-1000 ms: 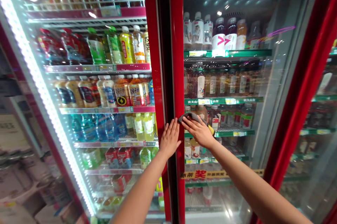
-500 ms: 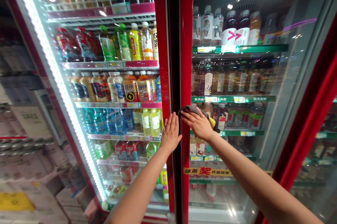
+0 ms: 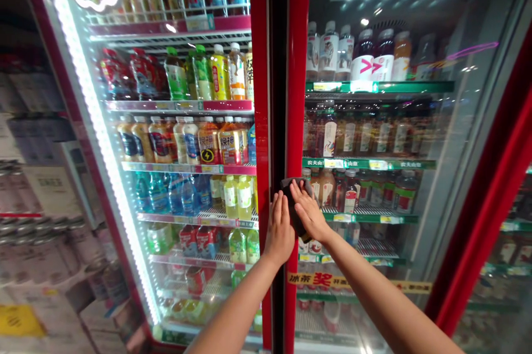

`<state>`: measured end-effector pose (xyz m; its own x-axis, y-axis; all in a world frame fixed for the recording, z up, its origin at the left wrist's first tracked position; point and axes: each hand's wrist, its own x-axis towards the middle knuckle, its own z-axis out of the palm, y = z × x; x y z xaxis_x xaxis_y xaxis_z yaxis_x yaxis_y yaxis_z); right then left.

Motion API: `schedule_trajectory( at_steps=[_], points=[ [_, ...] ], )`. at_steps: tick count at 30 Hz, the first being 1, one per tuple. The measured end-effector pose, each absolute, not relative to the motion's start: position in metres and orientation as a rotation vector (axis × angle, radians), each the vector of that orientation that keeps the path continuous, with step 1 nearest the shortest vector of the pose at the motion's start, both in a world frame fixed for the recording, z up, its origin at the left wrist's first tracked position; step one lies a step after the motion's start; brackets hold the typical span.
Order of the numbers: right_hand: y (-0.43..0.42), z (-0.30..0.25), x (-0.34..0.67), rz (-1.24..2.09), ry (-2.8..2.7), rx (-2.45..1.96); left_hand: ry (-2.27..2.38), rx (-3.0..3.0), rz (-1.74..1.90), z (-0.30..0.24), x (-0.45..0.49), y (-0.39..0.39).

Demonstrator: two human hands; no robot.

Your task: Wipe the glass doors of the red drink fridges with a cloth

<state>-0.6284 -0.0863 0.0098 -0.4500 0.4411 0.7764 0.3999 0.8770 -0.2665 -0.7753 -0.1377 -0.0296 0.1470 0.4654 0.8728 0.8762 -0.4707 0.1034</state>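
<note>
My right hand (image 3: 308,213) presses a dark grey cloth (image 3: 296,222) against the red frame (image 3: 297,93) of the right-hand fridge door. Its fingers lie over the cloth, which has a small yellowish edge at the bottom. Just left of it, my left hand (image 3: 280,232) rests with fingers stretched out and close together, over the dark gap (image 3: 277,93) between the two doors and the edge of the right frame. Its fingertips are beside the cloth; whether they touch it I cannot tell.
Behind the left glass, lit shelves carry several rows of drinks, including green-capped bottles (image 3: 177,74) and blue bottles (image 3: 178,193). More bottles (image 3: 368,57) stand behind the right glass. A yellow banner (image 3: 320,280) crosses that door low down. Stacked goods (image 3: 37,249) line the far left.
My right hand and the cloth have moved slightly down, the cloth now lying along the frame. My left hand has shifted right and down, closer to the cloth. The view has tilted slightly.
</note>
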Motion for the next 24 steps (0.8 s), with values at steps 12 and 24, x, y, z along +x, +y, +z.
schedule_trajectory(
  at_steps=[12, 24],
  points=[
    [-0.104, 0.036, -0.560, 0.376, -1.714, -0.535, -1.541, -1.733, -1.219, -0.027, -0.707, -0.093],
    [-0.079, -0.034, -0.402, -0.720, -1.873, -1.024, -1.567, -1.589, -1.067, -0.046, -0.694, -0.091]
  ],
)
